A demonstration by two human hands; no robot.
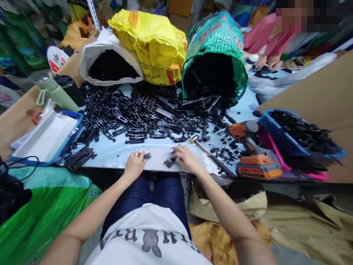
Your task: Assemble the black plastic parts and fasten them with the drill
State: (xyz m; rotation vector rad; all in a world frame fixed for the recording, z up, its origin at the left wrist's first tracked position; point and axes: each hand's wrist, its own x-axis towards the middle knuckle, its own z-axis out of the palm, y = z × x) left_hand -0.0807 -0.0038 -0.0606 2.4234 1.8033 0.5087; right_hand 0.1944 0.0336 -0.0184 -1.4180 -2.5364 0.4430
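Note:
My left hand [134, 164] is closed on a small black part [147, 156] at the front edge of the table. To its right, my right hand [185, 157] has its fingers closed on another black part [173, 154], which is partly covered by the fingertips. Just below those fingertips lies a black toothed piece [167, 162]. Beyond both hands spreads a wide heap of black parts [132, 114]. A hammer [212, 154] rests to the right of my right hand, its head toward the heap.
An orange and black cordless drill [250, 149] stands at the right, near a blue basket [292, 136] of black parts. Behind the heap are white [110, 44], yellow [154, 48] and green [215, 40] sacks. A blue tray [74, 127] sits left. Another person's hands [266, 62] work at back right.

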